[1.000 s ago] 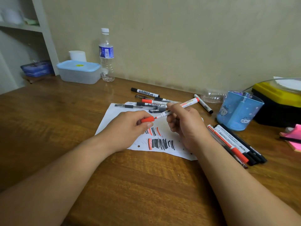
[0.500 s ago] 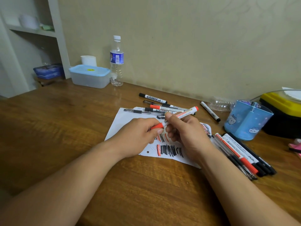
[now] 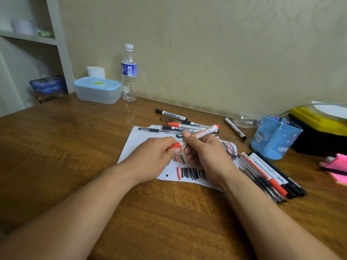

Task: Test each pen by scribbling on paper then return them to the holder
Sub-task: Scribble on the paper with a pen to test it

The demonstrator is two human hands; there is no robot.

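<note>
Both hands hold one red whiteboard marker point(image 3: 203, 132) above the white paper point(image 3: 139, 142), which carries black and red scribbles. My left hand point(image 3: 155, 156) pinches the marker's red cap point(image 3: 174, 145). My right hand point(image 3: 204, 152) grips the white barrel, its red tail pointing up and right. Several pens and markers point(image 3: 176, 125) lie loose at the paper's far edge. Another row of pens point(image 3: 266, 173) lies to the right of the paper. The blue pen holder point(image 3: 275, 139) stands at the right, looking empty.
A single black marker point(image 3: 235, 128) lies near the holder. A water bottle point(image 3: 129, 72) and a lidded plastic box point(image 3: 97, 90) stand at the back left. A yellow and black case point(image 3: 319, 126) and pink sticky notes point(image 3: 338, 169) sit at the right edge.
The camera view shifted a little. Both hands stay on the red marker, the left on its cap, in nearly the same pose above the paper.
</note>
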